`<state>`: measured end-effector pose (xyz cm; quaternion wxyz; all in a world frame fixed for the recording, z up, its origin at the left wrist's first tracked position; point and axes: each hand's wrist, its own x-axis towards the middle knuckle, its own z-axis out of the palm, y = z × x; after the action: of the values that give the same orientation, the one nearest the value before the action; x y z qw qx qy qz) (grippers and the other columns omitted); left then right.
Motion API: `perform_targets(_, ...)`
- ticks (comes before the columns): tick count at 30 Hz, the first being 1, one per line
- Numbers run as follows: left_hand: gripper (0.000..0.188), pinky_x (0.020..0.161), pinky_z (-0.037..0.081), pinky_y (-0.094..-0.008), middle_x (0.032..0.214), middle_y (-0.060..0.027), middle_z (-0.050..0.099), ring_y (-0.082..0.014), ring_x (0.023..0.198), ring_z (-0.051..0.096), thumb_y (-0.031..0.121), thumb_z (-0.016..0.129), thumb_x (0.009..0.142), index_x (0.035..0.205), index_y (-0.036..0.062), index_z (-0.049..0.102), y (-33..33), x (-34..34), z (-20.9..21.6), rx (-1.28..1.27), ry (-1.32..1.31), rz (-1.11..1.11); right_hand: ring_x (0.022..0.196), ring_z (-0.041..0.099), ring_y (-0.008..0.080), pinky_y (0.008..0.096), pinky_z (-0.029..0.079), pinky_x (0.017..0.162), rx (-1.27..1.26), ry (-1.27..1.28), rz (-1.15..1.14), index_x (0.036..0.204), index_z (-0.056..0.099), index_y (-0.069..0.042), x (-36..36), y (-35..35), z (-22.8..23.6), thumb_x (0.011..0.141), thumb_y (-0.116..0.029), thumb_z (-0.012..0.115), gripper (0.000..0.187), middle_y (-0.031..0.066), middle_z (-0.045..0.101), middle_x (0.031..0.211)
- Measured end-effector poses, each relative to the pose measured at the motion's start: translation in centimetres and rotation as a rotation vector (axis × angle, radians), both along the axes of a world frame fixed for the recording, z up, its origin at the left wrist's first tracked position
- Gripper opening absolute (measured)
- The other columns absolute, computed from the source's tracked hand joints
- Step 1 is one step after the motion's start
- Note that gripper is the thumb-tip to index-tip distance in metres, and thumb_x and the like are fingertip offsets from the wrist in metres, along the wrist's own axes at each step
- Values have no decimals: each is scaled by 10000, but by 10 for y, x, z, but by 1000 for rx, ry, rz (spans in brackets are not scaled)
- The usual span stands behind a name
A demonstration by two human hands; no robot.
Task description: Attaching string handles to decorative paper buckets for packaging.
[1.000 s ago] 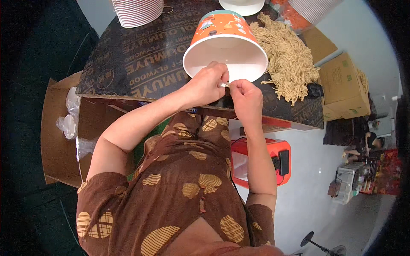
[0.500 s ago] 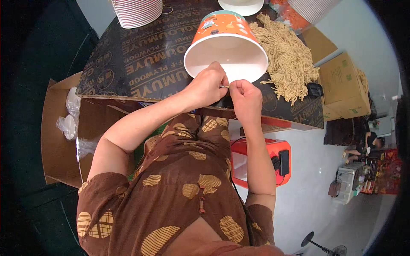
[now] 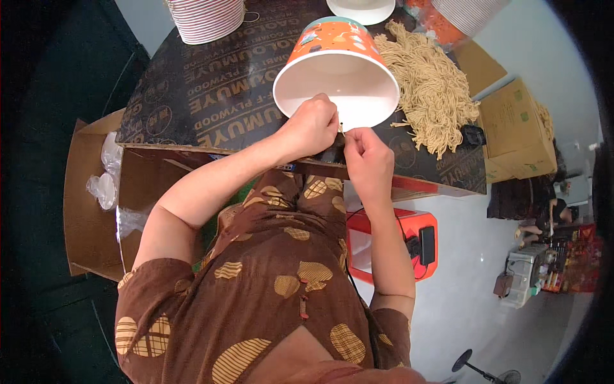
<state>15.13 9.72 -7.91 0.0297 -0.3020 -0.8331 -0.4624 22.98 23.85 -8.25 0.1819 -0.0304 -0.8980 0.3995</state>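
A large orange-printed paper bucket lies tipped on its side on the dark plywood table, its white open mouth toward me. My left hand is in front of the mouth at its lower rim, fingers closed in a pinch. Close beside it, my right hand also pinches, its thumb and forefinger on a thin tan bit that looks like a cord end. What the left fingertips grip is hidden. By the rim between the hands, a small dark spot shows. To the right of the bucket lies a heap of beige cords.
Stacked striped paper buckets stand at the far left, and a white bucket at the back. A small black object sits by the cords. Cardboard boxes flank the table; a red-orange stool-like frame stands below. Another person is far right.
My hands have moved slightly apart at the bucket rim, and the pale strand between the fingertips is now less visible. The bucket has shifted a little to the left in view.
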Motion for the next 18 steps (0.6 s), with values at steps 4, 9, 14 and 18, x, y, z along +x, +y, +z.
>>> perform_targets(4, 84, 737, 495, -450, 839, -277, 608, -426, 823, 614, -12, 557, 736, 710, -70, 612, 1, -4, 2, -47, -13, 22, 630, 635, 347, 436, 477, 567, 127, 50, 10, 862, 625, -80, 10, -2, 0, 844, -151, 639, 74, 143, 632, 673)
perform_targets(9, 82, 734, 496, -455, 855, -286, 607, -436, 821, 612, -7, 554, 722, 713, -62, 615, 5, -6, 1, -106, -10, 23, 616, 632, 331, 434, 470, 538, 243, 157, 52, 856, 599, -71, 19, -1, -2, 833, -111, 627, 54, 135, 636, 700)
perform_targets(14, 134, 754, 515, -481, 878, -341, 590, -478, 819, 622, 0, 551, 723, 761, -101, 631, 13, -3, 3, -227, 77, 70, 593, 619, 328, 435, 455, 516, 279, 292, 89, 859, 592, -67, 15, 4, -12, 805, -71, 617, 60, 131, 622, 675)
perform_targets(18, 162, 765, 521, -487, 883, -357, 587, -489, 828, 626, 2, 547, 731, 779, -124, 637, 17, 0, 8, -252, 70, 73, 578, 609, 323, 424, 451, 507, 277, 330, 180, 867, 587, -64, 14, 9, -14, 797, -65, 616, 76, 128, 607, 662)
